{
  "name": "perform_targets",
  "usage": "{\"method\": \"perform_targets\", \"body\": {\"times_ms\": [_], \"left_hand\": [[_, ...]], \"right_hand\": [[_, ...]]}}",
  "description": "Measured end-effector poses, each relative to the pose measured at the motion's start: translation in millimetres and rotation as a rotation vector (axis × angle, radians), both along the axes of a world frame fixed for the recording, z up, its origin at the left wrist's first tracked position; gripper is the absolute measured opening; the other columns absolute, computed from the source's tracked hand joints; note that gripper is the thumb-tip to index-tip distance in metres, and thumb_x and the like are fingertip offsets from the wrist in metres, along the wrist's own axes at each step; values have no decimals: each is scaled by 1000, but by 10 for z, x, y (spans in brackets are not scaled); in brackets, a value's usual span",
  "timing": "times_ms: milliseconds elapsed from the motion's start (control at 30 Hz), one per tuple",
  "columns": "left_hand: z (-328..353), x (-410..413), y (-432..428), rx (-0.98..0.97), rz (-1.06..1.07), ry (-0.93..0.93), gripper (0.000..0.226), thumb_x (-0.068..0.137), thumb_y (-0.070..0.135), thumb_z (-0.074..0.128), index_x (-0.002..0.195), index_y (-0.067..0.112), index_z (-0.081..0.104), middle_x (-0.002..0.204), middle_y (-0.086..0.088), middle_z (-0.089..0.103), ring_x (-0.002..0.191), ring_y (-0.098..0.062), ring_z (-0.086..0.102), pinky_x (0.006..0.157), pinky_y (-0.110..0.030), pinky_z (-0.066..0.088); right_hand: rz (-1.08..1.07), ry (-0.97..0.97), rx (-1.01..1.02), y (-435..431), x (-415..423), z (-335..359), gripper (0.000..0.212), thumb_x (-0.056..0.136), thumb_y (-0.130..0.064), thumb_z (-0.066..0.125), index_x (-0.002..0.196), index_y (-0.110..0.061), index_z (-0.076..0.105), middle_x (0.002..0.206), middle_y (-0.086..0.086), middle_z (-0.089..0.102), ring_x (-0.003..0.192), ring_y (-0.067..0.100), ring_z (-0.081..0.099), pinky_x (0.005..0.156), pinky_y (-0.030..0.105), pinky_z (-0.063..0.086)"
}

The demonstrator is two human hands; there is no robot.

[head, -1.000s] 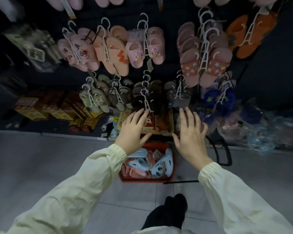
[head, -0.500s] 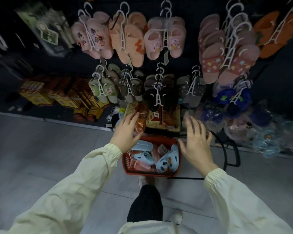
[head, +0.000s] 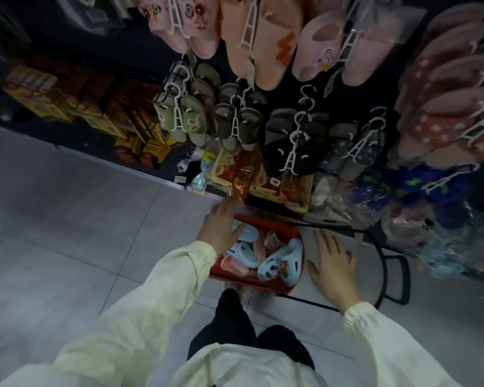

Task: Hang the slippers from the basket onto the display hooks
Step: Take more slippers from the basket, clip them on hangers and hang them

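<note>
Since a second ago both hands have dropped from the rack's (head: 280,90) lower row to basket level, and the view has leaned in and down.

Left hand (head: 221,230) hangs over the basket's (head: 252,283) left rim, fingers straight, holding nothing. Right hand (head: 333,266) is spread flat just right of the basket, over the tiles (head: 95,219), also empty.

The basket sits on the tiles at the rack's foot, handle (head: 386,263) swung out right. The slippers are in it, none picked: charm slipper (head: 282,261) at the right wall, plain blue slipper (head: 243,252) by the left thumb, pink ones (head: 234,265) beneath. Can't tell if they're on hangers.

Step in hand, I'd say: reach in for a pair. Take the top blue ones first, both together, by the hanger if there is one, keeping its hook end free.

Beyond that are food packs (head: 263,177), then hung pairs on white hangers (head: 177,115): green pair (head: 192,121), black pair (head: 277,141). The row looks crowded, so pick a hook with room before lifting.
</note>
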State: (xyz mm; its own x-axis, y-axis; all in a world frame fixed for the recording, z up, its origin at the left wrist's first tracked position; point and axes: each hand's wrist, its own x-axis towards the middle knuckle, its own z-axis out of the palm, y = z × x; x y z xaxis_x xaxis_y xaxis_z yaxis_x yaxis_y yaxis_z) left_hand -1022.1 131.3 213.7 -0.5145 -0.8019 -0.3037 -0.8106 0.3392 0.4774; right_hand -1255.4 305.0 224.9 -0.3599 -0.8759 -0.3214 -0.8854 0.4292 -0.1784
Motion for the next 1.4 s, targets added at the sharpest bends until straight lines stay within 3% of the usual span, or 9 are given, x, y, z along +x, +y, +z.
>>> {"method": "perform_targets", "body": {"times_ms": [300, 467, 667, 800, 967, 1067, 1133, 1233, 1400], "left_hand": [[-643, -69, -83, 204, 58, -28, 70, 96, 29, 60, 155, 14, 26, 157, -11, 34, 129, -38, 44, 108, -45, 38], [-1086, -41, 77, 259, 155, -92, 66, 98, 26, 57, 155, 16, 27, 158, -8, 33, 138, -34, 37, 116, -43, 30], [-2042, -106, 341, 472, 242, -229, 67, 96, 34, 57, 155, 21, 28, 158, -4, 33, 141, -30, 37, 113, -45, 37], [-2704, -250, 518, 596, 219, -247, 62, 97, 36, 54, 153, 17, 33, 152, -6, 41, 136, -28, 43, 111, -41, 38], [-3391, -392, 724, 657, 179, -252, 58, 100, 35, 51, 153, 18, 34, 152, -4, 41, 137, -25, 42, 111, -37, 38], [-3724, -387, 812, 680, 187, -265, 55, 99, 33, 52, 149, 18, 38, 147, -3, 46, 133, -25, 45, 109, -38, 39], [-3834, -401, 898, 712, 184, -287, 54, 97, 34, 54, 147, 19, 39, 144, -2, 47, 131, -25, 46, 105, -41, 43], [-3828, -508, 1059, 804, 170, -278, 52, 96, 36, 55, 144, 21, 41, 141, -2, 49, 128, -26, 50, 103, -42, 44], [-3777, -703, 1103, 881, 247, -167, 48, 96, 43, 54, 138, 23, 49, 139, -3, 54, 123, -26, 54, 101, -41, 46]], "right_hand": [[11, 14, 153, -177, -195, -581, 72, 75, -19, 80, 140, -7, 52, 137, 14, 56, 127, 34, 52, 90, 57, 45], [51, -32, 262, -337, -348, -1271, 75, 64, -17, 86, 132, -7, 58, 128, 14, 62, 118, 34, 59, 85, 54, 48], [159, -101, 339, -508, -353, -2308, 65, 83, -25, 70, 142, -17, 45, 143, 3, 49, 132, 24, 45, 100, 52, 36], [205, -84, 345, -479, -406, -3158, 57, 71, -23, 81, 123, -8, 62, 119, 14, 66, 109, 34, 63, 88, 56, 44], [270, -34, 402, -517, -521, -4069, 67, 50, -25, 92, 110, -7, 69, 100, 12, 70, 93, 31, 70, 80, 59, 53], [282, -27, 465, -565, -519, -4454, 58, 71, -28, 80, 125, -16, 61, 104, 8, 69, 100, 29, 66, 97, 52, 42], [305, 40, 462, -551, -466, -4515, 47, 68, -25, 80, 112, -18, 65, 87, 7, 69, 83, 28, 66, 88, 46, 43], [155, 46, 401, -398, -329, -4414, 28, 52, -14, 86, 74, -15, 70, 58, 7, 61, 58, 28, 61, 73, 42, 46], [-284, -136, 500, -210, -124, -4175, 17, 91, -18, 56, 102, -21, 69, 99, 4, 72, 99, 27, 63, 80, 37, 32]]}}
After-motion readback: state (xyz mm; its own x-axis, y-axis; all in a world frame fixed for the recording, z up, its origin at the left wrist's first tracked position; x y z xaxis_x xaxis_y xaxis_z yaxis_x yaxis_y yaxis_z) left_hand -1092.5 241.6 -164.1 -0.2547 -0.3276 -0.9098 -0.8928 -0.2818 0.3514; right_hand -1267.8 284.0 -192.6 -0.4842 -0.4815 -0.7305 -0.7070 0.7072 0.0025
